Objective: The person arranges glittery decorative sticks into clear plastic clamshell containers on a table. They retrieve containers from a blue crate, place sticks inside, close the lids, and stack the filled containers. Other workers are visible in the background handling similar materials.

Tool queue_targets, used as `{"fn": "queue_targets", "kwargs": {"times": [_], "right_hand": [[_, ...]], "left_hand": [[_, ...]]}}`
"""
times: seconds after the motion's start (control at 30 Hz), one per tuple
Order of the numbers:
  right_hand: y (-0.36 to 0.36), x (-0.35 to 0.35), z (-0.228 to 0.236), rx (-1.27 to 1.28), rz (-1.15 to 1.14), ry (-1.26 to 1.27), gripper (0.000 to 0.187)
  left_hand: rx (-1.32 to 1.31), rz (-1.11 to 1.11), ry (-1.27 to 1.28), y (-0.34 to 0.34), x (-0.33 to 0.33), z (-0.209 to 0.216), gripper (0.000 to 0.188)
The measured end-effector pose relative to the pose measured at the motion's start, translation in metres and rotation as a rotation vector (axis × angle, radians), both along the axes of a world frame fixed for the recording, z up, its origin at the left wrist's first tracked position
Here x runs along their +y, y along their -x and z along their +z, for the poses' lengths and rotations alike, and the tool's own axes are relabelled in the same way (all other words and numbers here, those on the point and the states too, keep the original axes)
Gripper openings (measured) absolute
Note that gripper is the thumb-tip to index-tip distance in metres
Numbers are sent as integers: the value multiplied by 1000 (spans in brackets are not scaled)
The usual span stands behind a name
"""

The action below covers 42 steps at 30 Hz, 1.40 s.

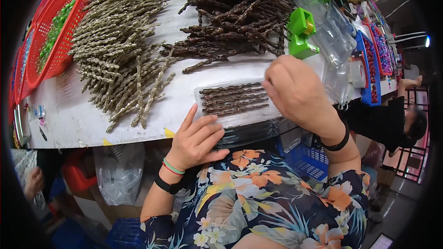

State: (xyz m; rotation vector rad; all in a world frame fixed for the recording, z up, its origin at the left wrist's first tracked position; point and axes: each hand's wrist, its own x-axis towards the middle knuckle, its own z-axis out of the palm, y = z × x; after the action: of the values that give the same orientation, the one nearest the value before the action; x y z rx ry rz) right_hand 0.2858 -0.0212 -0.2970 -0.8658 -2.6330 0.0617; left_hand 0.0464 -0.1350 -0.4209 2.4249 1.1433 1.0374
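Near the table's front edge lies a shallow clear plastic tray point(240, 121) with several dark brown, knobbly glittery sticks point(235, 97) laid side by side in it. My left hand point(196, 140) rests at the tray's near left corner, fingers stretched out and holding nothing. Over the tray's right end is my right hand point(297, 94), its fingers curled together; whatever they pinch, if anything, is hidden. Beyond the tray spreads a big heap of dark brown sticks point(235, 9). A heap of pale gold glittery sticks point(115, 46) lies to its left.
A green tape dispenser point(301, 32) stands right of the dark heap, beside clear plastic packaging point(334, 37). Red baskets point(64, 41) with green beads point(56, 30) sit at far left. A blue tray point(369, 71) holds red pieces at right. Another person point(392, 122) is at far right.
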Motion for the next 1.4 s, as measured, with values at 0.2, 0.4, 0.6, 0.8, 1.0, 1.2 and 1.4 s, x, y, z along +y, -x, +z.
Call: {"fn": "queue_targets", "kwargs": {"times": [0.2, 0.4, 0.6, 0.8, 1.0, 1.2, 1.4], "right_hand": [[35, 7, -39, 135, 146, 188, 31], [44, 5, -83, 80, 176, 20, 20], [43, -2, -87, 124, 96, -35, 16], [42, -3, -93, 251, 59, 2, 15], [45, 0, -92, 226, 98, 57, 15], [49, -10, -57, 196, 163, 276, 15], [90, 15, -27, -35, 457, 291, 24]], "left_hand": [[-20, -2, -22, -1, 1, -1, 34], [-9, -1, -22, -1, 1, -1, 35], [5, 11, -16, -1, 0, -2, 33], [-5, -4, -35, -2, 1, 0, 35], [7, 23, -29, 0, -2, -1, 33], [15, 93, -33, 5, -20, 2, 33], [62, 223, -44, 17, -46, 3, 33]]}}
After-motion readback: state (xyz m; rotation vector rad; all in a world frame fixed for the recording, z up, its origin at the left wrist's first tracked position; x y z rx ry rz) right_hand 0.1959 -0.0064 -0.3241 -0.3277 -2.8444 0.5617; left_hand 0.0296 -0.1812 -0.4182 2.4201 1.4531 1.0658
